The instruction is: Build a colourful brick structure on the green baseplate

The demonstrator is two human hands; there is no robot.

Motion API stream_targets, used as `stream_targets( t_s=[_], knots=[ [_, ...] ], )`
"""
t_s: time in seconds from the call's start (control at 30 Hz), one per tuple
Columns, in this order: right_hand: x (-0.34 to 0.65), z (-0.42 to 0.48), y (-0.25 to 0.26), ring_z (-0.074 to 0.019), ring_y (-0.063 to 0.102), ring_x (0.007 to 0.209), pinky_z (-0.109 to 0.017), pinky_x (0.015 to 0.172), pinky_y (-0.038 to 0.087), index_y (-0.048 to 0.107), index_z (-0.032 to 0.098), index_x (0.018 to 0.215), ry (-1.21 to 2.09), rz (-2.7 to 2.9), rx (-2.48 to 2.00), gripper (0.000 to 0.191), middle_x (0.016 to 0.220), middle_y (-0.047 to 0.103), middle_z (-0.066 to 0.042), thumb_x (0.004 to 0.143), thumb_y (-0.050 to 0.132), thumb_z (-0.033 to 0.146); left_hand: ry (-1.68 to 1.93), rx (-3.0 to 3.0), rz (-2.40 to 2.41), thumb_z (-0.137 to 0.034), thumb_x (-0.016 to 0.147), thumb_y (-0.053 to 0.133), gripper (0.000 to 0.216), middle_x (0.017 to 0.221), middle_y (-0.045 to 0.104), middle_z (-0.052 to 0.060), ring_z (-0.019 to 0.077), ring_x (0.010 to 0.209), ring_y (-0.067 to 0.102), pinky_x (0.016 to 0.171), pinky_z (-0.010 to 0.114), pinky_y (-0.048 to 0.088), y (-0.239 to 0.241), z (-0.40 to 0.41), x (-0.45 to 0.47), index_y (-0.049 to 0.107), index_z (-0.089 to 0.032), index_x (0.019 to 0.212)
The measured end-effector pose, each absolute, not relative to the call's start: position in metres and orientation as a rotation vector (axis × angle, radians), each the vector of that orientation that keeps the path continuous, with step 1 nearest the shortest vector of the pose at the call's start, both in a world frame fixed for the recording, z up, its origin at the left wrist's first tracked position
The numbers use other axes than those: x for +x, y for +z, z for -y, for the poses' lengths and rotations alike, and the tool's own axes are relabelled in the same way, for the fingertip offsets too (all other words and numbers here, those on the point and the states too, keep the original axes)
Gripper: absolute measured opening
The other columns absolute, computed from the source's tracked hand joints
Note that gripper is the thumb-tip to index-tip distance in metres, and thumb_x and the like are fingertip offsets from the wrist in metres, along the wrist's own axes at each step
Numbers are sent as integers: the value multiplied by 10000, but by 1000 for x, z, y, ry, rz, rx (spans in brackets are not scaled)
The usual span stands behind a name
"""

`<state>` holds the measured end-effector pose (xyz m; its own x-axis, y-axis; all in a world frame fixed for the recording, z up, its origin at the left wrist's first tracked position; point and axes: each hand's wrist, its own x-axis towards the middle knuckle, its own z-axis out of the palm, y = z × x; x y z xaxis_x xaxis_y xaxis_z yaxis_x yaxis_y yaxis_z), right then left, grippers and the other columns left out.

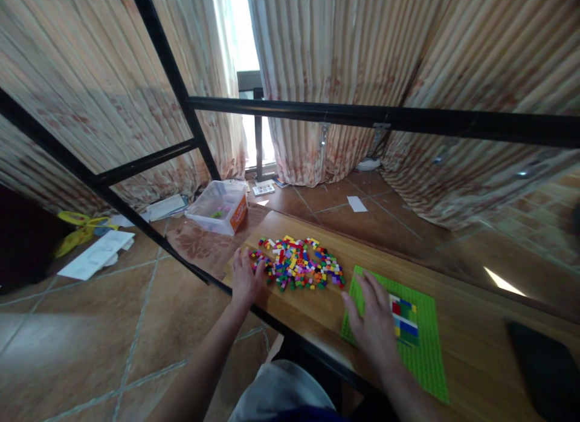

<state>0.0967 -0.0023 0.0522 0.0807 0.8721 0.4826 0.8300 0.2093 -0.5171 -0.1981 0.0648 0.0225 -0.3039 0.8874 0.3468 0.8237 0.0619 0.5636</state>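
Note:
A loose pile of small multicoloured toy bricks [299, 262] lies on the wooden table. At its left end rests my left hand [244, 280], thumb and fingers apart, touching or very near the outermost bricks. To the right of the pile is a bright green studded baseplate [426, 349]. Over the left part of this plate is my right hand [374, 313], fingers stretched and thumb spread, with nothing visible in it. Beside that hand, a block of joined bricks [408, 327] in blue, white, red, yellow and green sits on the plate, partly hidden by the hand.
A dark flat object [544, 367] lies at the table's right end. Black metal bars [290, 109] cross beyond the table [312, 313]. On the floor stand a clear plastic box [217, 207] with an orange label, papers [97, 254] and a yellow item [75, 231].

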Motion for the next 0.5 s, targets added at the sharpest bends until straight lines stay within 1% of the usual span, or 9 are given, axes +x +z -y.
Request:
stream_targets(
  t_s=[0.07, 0.17, 0.3, 0.5],
  knots=[
    [75, -33, 48, -292, 416, 1323, -498, 1077, 385, 466, 119, 1369, 145, 1740, -1642, 585, 1419, 463, -189, 938, 386, 506, 1012, 1793, -2217, -405, 923, 501, 567, 1461, 368, 268, 384, 1368, 373, 1093, 583, 346, 17, -77, -195, 419, -62, 1366],
    [57, -74, 32, -310, 390, 1341, -486, 1097, 350, 448, 35, 1364, 214, 1743, -1745, 657, 1407, 462, -238, 951, 314, 528, 1007, 1839, -2183, -406, 935, 479, 552, 1445, 417, 244, 353, 1361, 398, 1097, 548, 361, 13, -85, -183, 412, -88, 1381],
    [46, -89, 12, -317, 409, 1326, -495, 1078, 354, 457, 50, 1366, 192, 1752, -1827, 651, 1405, 475, -235, 958, 292, 530, 1046, 1896, -2135, -417, 943, 469, 510, 1409, 482, 202, 319, 1339, 437, 1095, 519, 382, 13, -84, -170, 450, -132, 1364],
    [30, -78, 3, -300, 460, 1279, -485, 1048, 384, 476, 75, 1355, 148, 1775, -1752, 595, 1363, 527, -216, 969, 301, 494, 1096, 1916, -2067, -397, 961, 440, 483, 1360, 520, 201, 302, 1305, 466, 1083, 507, 399, 17, -75, -156, 463, -115, 1351]
  ],
)
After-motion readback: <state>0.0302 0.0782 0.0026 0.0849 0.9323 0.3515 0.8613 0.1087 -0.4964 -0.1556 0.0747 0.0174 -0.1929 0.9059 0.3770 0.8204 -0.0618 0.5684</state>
